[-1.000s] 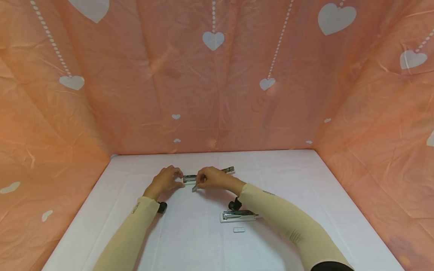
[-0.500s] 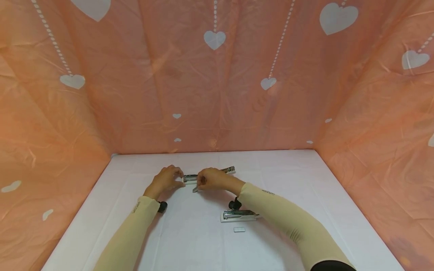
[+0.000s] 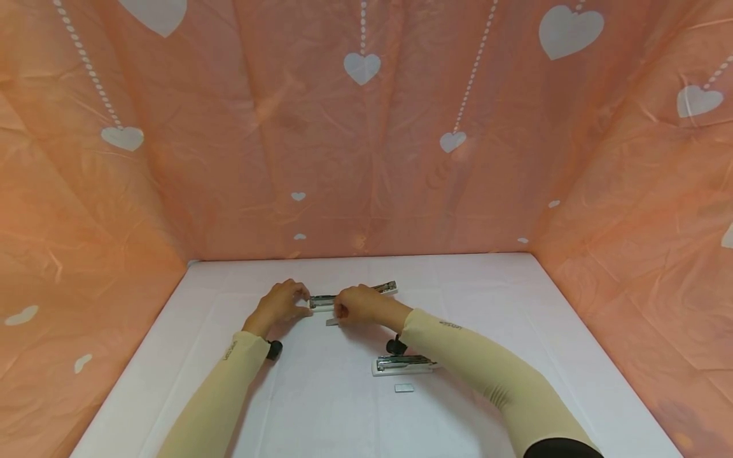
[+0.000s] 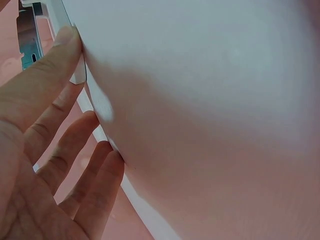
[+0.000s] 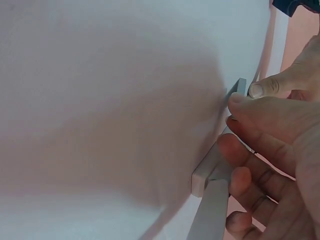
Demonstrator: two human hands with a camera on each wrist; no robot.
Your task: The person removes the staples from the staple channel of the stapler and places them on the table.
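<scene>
Near the back of the table, my left hand (image 3: 280, 302) grips the front end of an unfolded stapler (image 3: 322, 303) between thumb and fingers. In the left wrist view its thumb lies on the white base (image 4: 77, 75), beside the metal part (image 4: 31, 37). My right hand (image 3: 361, 304) pinches a grey strip of staples (image 3: 331, 322) between thumb and forefinger, just in front of that stapler. The right wrist view shows the strip's tip (image 5: 242, 86) past the thumb, and the other end of the stapler base (image 5: 200, 182) below the fingers. The right hand covers the stapler's middle.
A second stapler (image 3: 403, 365) lies nearer on the white table (image 3: 321, 401), its right end partly behind the right sleeve. In front of it sits another staple strip (image 3: 403, 388). An orange curtain (image 3: 366, 159) with pale hearts closes off the back and sides.
The staple strip in my right hand has turned from slanting to nearly level, and that hand has shifted slightly right and nearer. My left hand keeps its place on the stapler.
</scene>
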